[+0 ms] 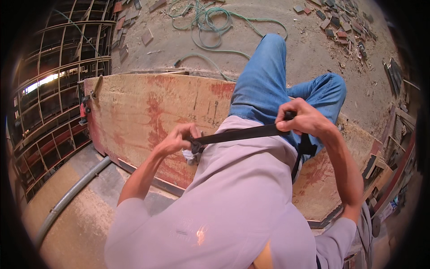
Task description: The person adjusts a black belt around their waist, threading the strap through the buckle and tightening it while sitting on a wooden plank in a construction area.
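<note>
A black strap [242, 134] is stretched across my waist between both hands, over my light shirt and blue jeans. My left hand [178, 140] pinches its left end, where a dark bunched piece shows at the fingertips. At the other end my right hand [303, 118] is closed round the strap, with a dark lump showing at the thumb. From below that hand a loose black length [306, 146] hangs over the jeans. Next to my left hand lies a bit of grey cloth [191, 155], partly hidden.
I sit on a worn wooden board [134, 112] with red stains. A green hose [210, 24] lies coiled on the floor ahead. Small tile pieces [345, 33] are scattered at the far right. A barred rack [58, 89] stands at left, near a metal pipe [74, 193].
</note>
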Demonstrator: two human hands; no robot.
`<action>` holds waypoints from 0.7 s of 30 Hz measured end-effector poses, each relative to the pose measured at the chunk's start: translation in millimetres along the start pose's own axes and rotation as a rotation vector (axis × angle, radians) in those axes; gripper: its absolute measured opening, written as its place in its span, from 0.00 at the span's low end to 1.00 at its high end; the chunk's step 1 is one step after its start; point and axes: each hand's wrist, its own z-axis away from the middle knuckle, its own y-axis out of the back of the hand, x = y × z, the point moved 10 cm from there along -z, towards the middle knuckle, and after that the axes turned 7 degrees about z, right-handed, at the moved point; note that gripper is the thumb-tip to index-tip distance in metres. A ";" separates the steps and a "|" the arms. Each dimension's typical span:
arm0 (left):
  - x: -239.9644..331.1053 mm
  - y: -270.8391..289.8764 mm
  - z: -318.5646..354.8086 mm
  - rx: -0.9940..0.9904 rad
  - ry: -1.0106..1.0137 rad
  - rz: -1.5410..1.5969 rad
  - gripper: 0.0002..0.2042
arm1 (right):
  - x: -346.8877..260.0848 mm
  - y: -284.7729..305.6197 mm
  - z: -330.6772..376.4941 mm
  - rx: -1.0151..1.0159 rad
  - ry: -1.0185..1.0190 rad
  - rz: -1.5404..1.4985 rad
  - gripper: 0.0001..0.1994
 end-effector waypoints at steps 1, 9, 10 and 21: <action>-0.7 -5.8 5.6 -0.035 0.003 -0.003 0.12 | 6.4 6.8 6.9 0.037 -0.011 -0.013 0.05; -27.6 11.6 -23.4 0.092 0.061 -0.025 0.16 | 61.3 58.5 76.6 0.292 -0.070 -0.141 0.06; -30.4 10.1 -23.0 0.064 0.100 -0.047 0.16 | 69.5 64.1 88.4 0.329 -0.083 -0.162 0.06; -25.6 13.7 -26.4 0.051 0.230 -0.105 0.15 | 112.6 81.8 133.8 0.503 -0.096 -0.237 0.07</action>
